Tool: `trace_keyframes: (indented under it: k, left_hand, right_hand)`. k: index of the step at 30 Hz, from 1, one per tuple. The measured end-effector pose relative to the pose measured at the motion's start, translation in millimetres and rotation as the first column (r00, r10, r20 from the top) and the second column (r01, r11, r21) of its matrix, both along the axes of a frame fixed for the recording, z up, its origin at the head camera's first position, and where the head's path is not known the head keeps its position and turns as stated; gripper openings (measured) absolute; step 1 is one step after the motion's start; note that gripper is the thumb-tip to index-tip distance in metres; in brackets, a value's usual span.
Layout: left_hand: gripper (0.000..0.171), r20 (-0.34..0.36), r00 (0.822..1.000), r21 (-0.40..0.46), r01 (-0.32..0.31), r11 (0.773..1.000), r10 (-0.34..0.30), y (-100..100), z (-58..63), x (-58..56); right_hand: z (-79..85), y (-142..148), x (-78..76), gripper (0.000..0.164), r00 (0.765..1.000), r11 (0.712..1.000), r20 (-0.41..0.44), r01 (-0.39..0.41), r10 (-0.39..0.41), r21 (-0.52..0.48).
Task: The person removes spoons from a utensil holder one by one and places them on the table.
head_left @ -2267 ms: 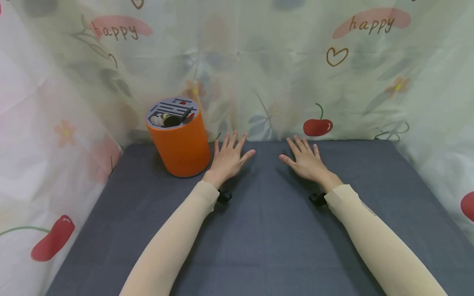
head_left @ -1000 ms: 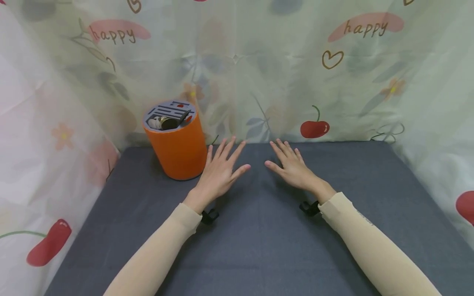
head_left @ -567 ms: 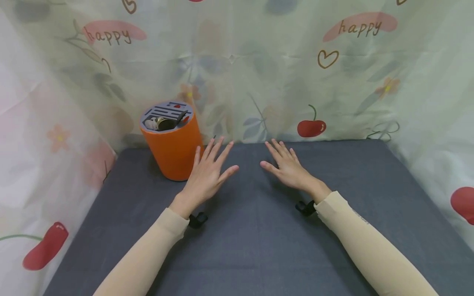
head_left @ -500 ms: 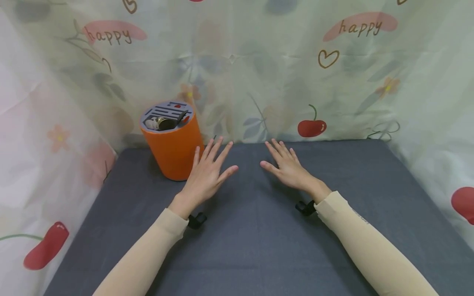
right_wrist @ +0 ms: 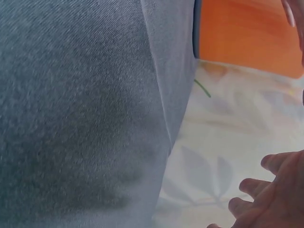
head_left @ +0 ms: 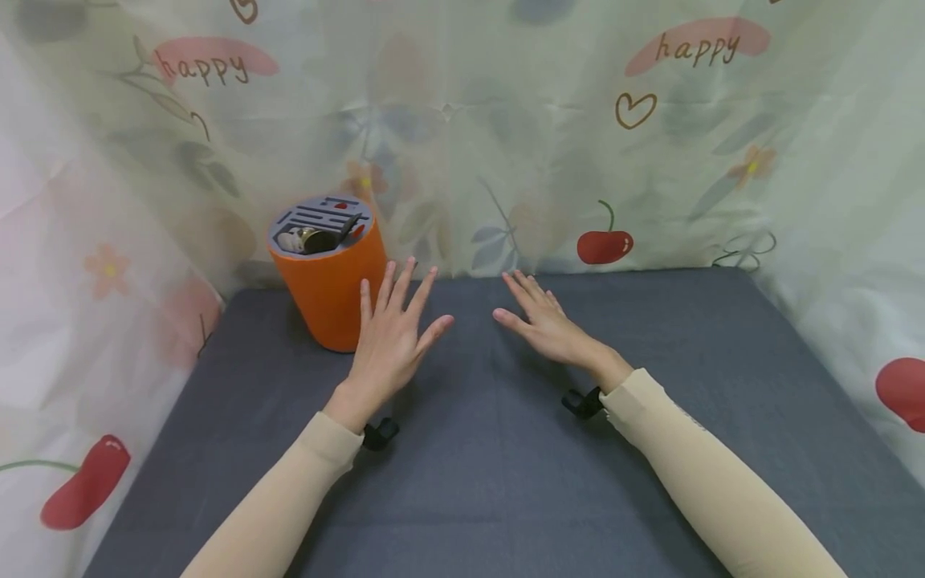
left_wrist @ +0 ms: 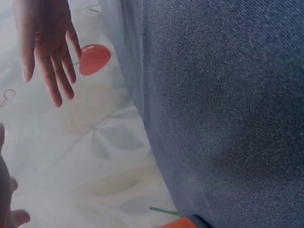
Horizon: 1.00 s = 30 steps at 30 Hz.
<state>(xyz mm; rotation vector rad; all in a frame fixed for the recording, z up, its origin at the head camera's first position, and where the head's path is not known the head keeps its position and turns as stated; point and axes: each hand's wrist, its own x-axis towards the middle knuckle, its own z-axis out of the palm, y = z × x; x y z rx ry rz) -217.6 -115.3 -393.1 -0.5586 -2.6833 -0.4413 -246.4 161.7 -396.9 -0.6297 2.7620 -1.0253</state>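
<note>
My left hand is raised over the dark grey cloth, fingers spread and holding nothing. It partly covers the lower right side of an orange cylindrical container; whether it touches it I cannot tell. My right hand hovers to the right with straight fingers and nothing in it, thumb pointing toward the left one. The container has a grey slotted top, on which sits a small item with a shiny, dark round part. In the left wrist view the palm of the right hand shows.
A dark grey cloth covers the table. Behind it and at both sides hang pale curtains printed with cherries, leaves and "happy". A small black device is strapped at the left wrist, another black device at the right.
My left hand has drifted left and nearer to me, now overlapping the orange container in view. The right hand has shifted left too. The head view has turned slightly; the container stays in place.
</note>
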Motion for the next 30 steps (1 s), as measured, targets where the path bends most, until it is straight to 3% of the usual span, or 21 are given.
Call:
trace_keyframes:
  k: [14, 22, 30]
  left_hand:
    - [0.074, -0.106, 0.992, 0.101, -0.062, 0.993, 0.073, -11.3, -0.1, 3.4]
    - [0.073, -0.159, 0.984, 0.118, -0.059, 0.991, 0.078, -16.0, -5.9, 2.0]
    - [0.075, -0.276, 0.954, 0.150, -0.082, 0.985, 0.122, -26.3, -15.1, 0.8]
  right_hand:
    - [6.3, -15.4, -0.8, 0.083, 0.999, 0.999, 0.032, -0.030, 0.031, -0.040]
    - [6.1, -20.8, -0.3, 0.081, 0.998, 0.996, 0.031, -0.046, 0.048, -0.075]
    - [0.4, -31.2, -3.5, 0.080, 0.998, 0.993, 0.017, -0.066, 0.068, -0.101]
